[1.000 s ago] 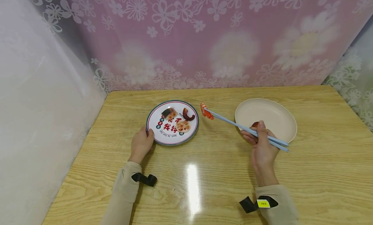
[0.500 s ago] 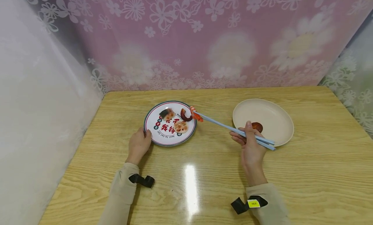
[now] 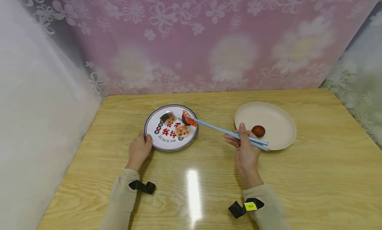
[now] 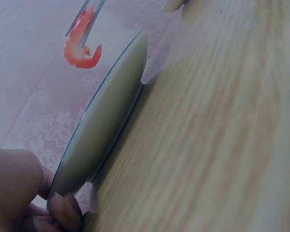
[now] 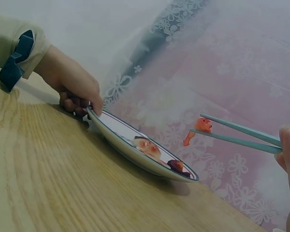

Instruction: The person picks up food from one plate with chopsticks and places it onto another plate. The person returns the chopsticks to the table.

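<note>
My left hand [image 3: 140, 151] pinches the near-left rim of a white plate [image 3: 162, 144] with a dark green edge and red lettering; in the left wrist view, thumb and fingers take the rim from both sides. In my right hand [image 3: 247, 150] are light blue chopsticks [image 3: 216, 128], whose tips hold an orange-red shrimp [image 3: 189, 118]. Both wrist views show the shrimp [image 5: 203, 125] in the air above the plate's right part. On the plate lie a dark-skinned grilled piece [image 3: 168, 118], a lotus root slice [image 3: 182, 131] and a dark red tentacle [image 5: 178, 166], mostly behind the shrimp in the head view.
Right of the plate stands a beige oval dish [image 3: 280, 124] with a round brown mushroom-like piece [image 3: 258, 131] in it, partly beside my right hand. The wooden table [image 3: 167, 190] ends at a pink flowered curtain [image 3: 191, 57].
My right hand has carried the shrimp leftward, from the gap between plate and dish to over the plate. The brown piece in the dish has come into fuller view. My left hand stays at the rim.
</note>
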Tool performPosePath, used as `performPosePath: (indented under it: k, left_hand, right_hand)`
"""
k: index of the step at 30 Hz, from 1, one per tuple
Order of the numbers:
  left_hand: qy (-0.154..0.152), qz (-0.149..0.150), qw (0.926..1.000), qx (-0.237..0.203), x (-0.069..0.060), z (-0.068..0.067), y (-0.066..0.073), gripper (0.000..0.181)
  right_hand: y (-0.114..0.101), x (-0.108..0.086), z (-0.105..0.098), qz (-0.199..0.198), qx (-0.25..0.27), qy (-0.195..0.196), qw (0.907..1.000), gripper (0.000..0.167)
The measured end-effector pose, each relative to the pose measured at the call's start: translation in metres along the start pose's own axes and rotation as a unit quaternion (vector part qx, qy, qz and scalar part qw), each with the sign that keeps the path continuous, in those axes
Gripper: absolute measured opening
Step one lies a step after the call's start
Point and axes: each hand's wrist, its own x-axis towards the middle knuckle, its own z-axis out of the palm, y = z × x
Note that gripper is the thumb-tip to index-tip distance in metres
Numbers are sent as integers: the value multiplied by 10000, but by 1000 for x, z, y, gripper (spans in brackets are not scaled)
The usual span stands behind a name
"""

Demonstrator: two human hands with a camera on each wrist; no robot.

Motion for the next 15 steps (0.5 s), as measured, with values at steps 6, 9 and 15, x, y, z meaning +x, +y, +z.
performPosePath:
  k: [6, 9, 15]
  left_hand:
    - [-63, 59, 9999, -56, 0, -4, -2, 33]
    - [-64, 26, 10000, -18, -1, -6, -3, 32]
    - [-181, 109, 9998, -48, -1, -4, -2, 34]
  right_hand:
    - [7, -4, 9, 31, 56, -135, 9999, 31]
    - [10, -6, 14, 151, -4, -192, 9997, 30]
    - [13, -8, 15, 141, -46, -200, 9997, 29]
